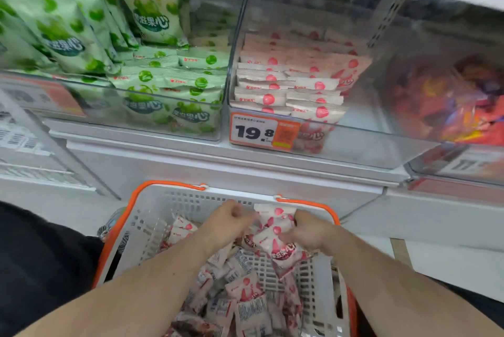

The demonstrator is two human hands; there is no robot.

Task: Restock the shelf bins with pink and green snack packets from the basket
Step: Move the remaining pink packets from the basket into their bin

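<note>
Right hand (308,233): our fingers curled round a bunch of pink packets (275,230), several gripped together at their upper ends, the lowest one dangling over the basket floor. Left hand (229,220): fingers curled in toward the same bunch, touching or pinching its left edge; motion blur there, so we cannot tell how firm that hold is.

Both hands sit at the far end of the basket (152,216), white slatted walls, orange rim and handles. Below our forearms a loose heap of more pink packets (240,298) covers the near half of the floor; bare slats show to the right of it. No green packets visible in the basket.

Above, past the white shelf ledge, the pink bin (354,143) with the 19.8 price tag (263,132). Its left portion holds neat rows standing on edge; the right portion looks open. Left of it, the green bin (136,107) is well filled.

Step in hand, as we judge it: gathering and squaring a handful before lifting. Next move calls for raising the bunch over the bin's clear front wall and setting it upright beside the existing rows, in the open right part, without toppling them.
</note>
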